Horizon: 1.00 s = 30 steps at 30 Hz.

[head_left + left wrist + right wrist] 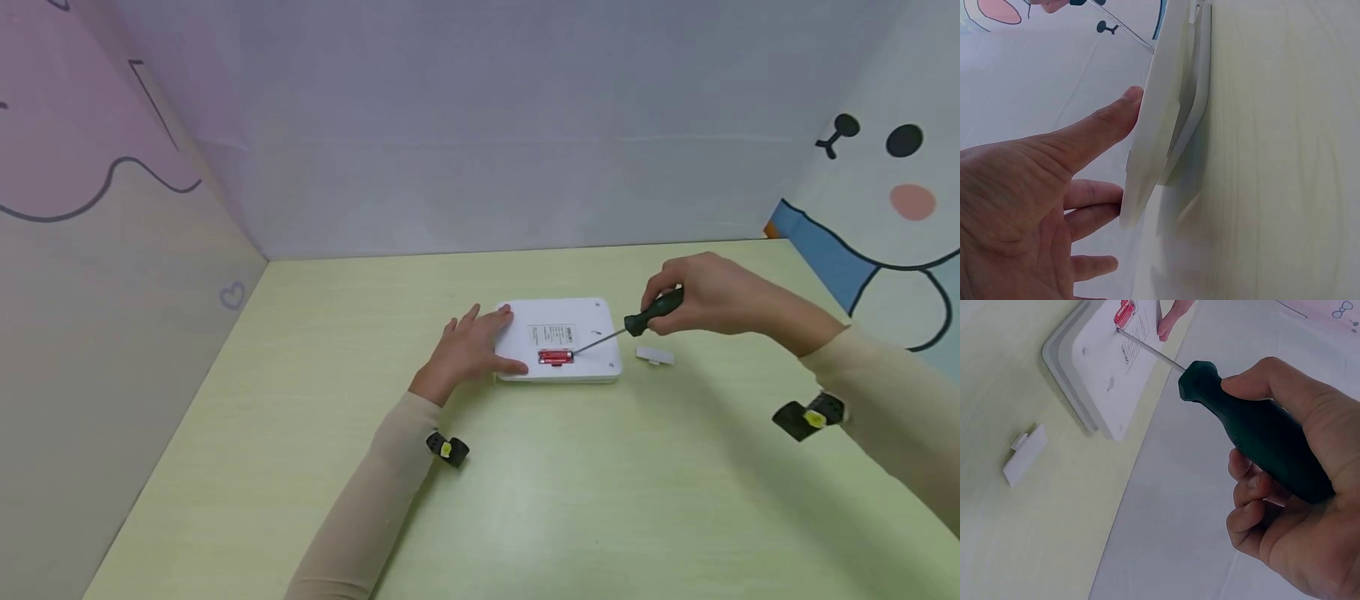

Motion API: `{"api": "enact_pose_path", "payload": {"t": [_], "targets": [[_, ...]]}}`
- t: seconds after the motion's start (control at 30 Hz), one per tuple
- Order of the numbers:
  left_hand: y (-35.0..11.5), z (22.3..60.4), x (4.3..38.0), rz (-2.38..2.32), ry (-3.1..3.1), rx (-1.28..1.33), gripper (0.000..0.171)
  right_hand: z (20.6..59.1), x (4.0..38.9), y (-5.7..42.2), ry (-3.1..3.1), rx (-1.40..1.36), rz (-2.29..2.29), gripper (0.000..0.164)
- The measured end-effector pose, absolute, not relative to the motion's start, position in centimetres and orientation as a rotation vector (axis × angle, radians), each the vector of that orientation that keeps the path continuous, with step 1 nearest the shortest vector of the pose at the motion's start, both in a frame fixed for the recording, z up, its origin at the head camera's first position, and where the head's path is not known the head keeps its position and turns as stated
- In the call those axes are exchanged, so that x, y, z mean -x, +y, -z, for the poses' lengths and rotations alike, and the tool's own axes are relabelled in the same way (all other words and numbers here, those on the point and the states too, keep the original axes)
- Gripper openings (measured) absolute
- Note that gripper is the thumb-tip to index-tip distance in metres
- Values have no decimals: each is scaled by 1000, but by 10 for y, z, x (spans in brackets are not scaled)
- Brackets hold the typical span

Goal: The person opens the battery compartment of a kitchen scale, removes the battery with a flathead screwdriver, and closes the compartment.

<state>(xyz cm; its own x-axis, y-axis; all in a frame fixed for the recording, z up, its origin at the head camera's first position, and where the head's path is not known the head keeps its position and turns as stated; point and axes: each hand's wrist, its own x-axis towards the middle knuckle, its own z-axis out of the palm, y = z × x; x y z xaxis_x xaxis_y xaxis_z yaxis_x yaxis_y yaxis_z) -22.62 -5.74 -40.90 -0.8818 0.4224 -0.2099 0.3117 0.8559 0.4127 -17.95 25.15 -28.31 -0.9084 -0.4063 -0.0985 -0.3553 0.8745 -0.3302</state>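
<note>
A flat white device with rounded corners lies on the table, its screwed, labelled side up. Red batteries show in its small battery slot. My left hand rests on the device's left end, thumb and fingers spread and touching its surface. In my right hand I grip the dark green handle of a screwdriver. Its thin metal shaft slants down to the left, with the tip right at the end of the batteries. A small white battery cover with a tab lies to the right of the device.
The pale wood-grain table runs back to a plain light wall. Cartoon-printed panels stand on both sides. Each sleeve carries a small black wrist camera.
</note>
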Motion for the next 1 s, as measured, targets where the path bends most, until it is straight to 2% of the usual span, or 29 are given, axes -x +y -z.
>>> {"api": "enact_pose_path", "payload": {"t": [0.57, 0.77, 1.0], "targets": [[-51, 406, 224, -532, 2749, -551, 98, 245, 186, 194, 2826, 673, 106, 7], [-50, 407, 222, -542, 2754, -547, 98, 248, 196, 200, 2804, 735, 107, 6], [-50, 405, 219, -536, 2761, -547, 98, 265, 206, 234, 2776, 703, 244, 9]]}}
